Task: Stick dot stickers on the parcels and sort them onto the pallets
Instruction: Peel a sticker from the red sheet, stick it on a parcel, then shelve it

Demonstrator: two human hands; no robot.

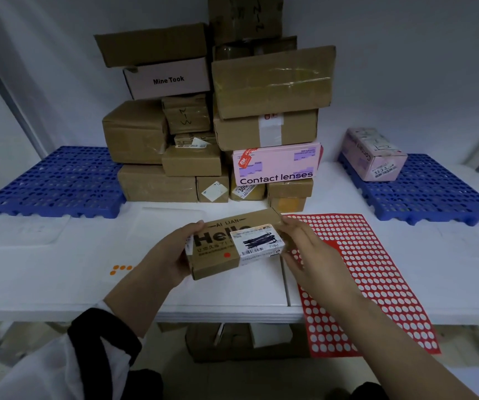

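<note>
A small brown parcel [221, 249] printed "Hello", with a white shipping label and a red dot sticker [227, 255] on its top, is held just above the white table. My left hand [169, 255] grips its left end. My right hand [310, 252] holds its right end, fingers curled round the edge. A red sticker sheet [371, 272], most of its dots peeled off, lies to the right and hangs over the table's front edge. A blue pallet [56, 183] lies at the left and another blue pallet [434, 194] at the right, which carries one pink parcel [373, 153].
A tall stack of brown and pink parcels [226, 134] fills the back middle of the table [59, 278]. A few orange dots [120, 269] sit on the table left of my hands. More boxes stand under the table.
</note>
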